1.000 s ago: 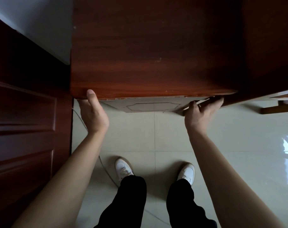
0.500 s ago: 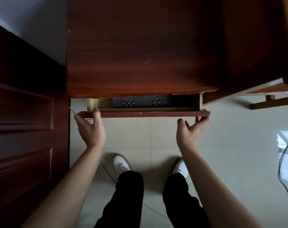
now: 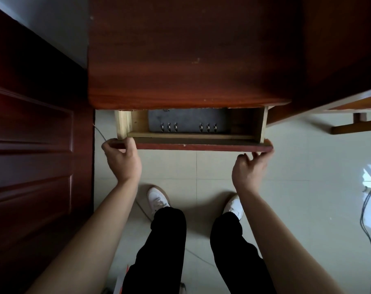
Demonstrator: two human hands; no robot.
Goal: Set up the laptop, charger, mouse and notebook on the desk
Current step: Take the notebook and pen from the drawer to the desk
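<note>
A reddish-brown wooden desk (image 3: 191, 60) fills the top of the view, its top bare. Below its front edge a drawer (image 3: 201, 146) stands partly pulled out. Inside lies a grey ring-bound notebook (image 3: 188, 119), its metal rings toward me, its far part hidden under the desktop. My left hand (image 3: 122, 160) grips the left end of the drawer front, thumb over the top. My right hand (image 3: 251, 167) holds the right end, fingers curled under the edge. No laptop, charger or mouse is in view.
A dark wooden door (image 3: 31, 145) stands close on the left. A thin cable (image 3: 99, 132) runs down by the drawer's left corner. Another cable (image 3: 369, 209) lies on the tiled floor at right. A wooden frame (image 3: 358, 126) sits under the desk's right side.
The drawer was closed a second ago; both hands have pulled it out toward me, and the grey notebook inside has come into view.
</note>
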